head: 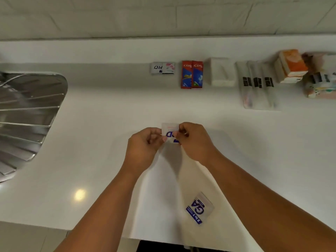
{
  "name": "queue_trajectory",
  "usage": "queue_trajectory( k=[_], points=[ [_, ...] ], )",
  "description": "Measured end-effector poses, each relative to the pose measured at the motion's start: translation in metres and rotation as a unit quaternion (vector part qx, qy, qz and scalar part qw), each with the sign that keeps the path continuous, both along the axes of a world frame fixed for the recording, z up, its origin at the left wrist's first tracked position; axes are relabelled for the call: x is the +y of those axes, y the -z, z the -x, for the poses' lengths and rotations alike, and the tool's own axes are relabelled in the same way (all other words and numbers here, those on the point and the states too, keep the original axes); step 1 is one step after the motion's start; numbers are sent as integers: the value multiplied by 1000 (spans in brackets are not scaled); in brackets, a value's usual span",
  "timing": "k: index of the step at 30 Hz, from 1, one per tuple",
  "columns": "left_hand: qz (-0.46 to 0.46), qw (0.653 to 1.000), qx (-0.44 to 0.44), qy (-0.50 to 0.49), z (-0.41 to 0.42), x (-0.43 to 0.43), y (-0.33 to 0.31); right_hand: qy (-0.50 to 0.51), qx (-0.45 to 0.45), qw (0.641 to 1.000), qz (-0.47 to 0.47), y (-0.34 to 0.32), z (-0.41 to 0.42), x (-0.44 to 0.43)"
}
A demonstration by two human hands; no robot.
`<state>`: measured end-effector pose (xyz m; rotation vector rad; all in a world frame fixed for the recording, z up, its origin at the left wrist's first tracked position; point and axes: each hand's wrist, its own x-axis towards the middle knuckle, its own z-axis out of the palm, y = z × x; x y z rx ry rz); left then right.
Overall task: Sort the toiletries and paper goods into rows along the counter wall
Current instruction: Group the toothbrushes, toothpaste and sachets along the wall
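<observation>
Head view shows both hands meeting over the middle of the white counter (pixel 101 110), with a small white sachet (pixel 170 132) bearing blue lettering caught between them. The left hand (pixel 145 145) pinches its left edge with curled fingers and the right hand (pixel 193 139) pinches its right edge, so the sachet spans the gap at the fingertips; whether it touches the counter cannot be told. A second sachet (pixel 199 208) lies flat near the front edge, between the forearms. Along the far wall, left to right, lie a sachet pair (pixel 162 68), two red toothpaste boxes (pixel 191 74), a white napkin stack (pixel 222 71), clear toothbrush packets (pixel 258 84) and orange tissue packs (pixel 291 67). A steel drainboard (pixel 27 115) occupies the left.
</observation>
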<state>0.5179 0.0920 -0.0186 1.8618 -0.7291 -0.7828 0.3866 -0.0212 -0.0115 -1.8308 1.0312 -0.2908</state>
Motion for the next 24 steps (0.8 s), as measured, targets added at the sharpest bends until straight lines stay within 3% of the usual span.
queue_trajectory(
  k=[9, 21, 24],
  points=[
    [23, 998, 56, 1, -98, -79, 0, 117, -65, 991, -12, 8, -100, -57],
    [39, 999, 30, -15, -191, -199, 10, 144, -10, 963, 228, 19, -172, -110],
    [28, 999, 5, -15, -199, -213, 17, 157, 12, 956, 246, 34, -185, -126]
  ],
)
